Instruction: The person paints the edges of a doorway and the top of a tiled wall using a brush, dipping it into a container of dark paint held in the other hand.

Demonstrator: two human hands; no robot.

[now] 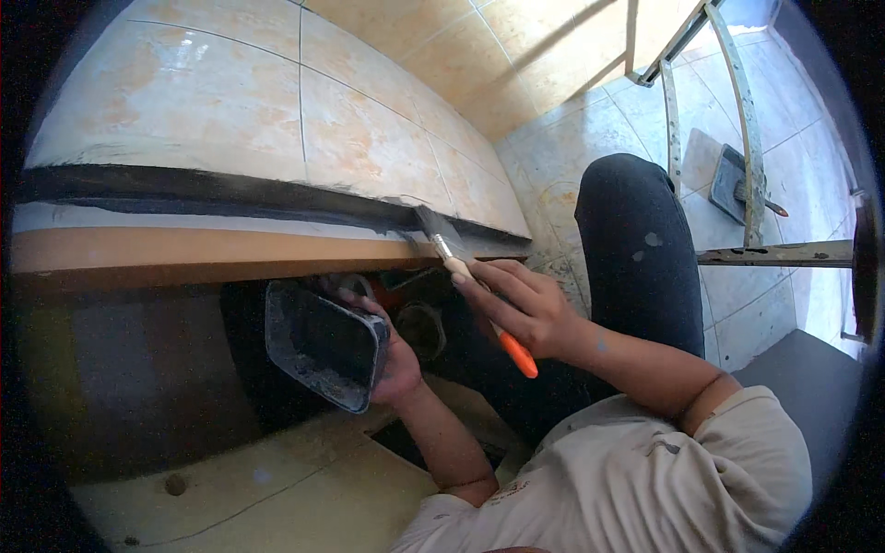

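Note:
A paintbrush [449,253] with a metal ferrule and an orange-ended handle is gripped in my right hand [521,304]. Its bristles touch the dark painted strip [249,195] along the base of the tiled wall. My left hand [395,359] holds a black plastic tub [327,346] below the edge of the wooden board [184,249]; the tub tilts, and dark residue coats its inside. Dark paint partly covers a whitish band between the strip and the board. Part of my left hand is hidden behind the tub.
Beige marbled tiles [212,92] rise above the strip. A metal ladder [742,120] stands at the right, with a dark paint tray [728,184] and a second brush [774,207] on the tiled floor beside it. My bent knee [636,221] is close to the right forearm.

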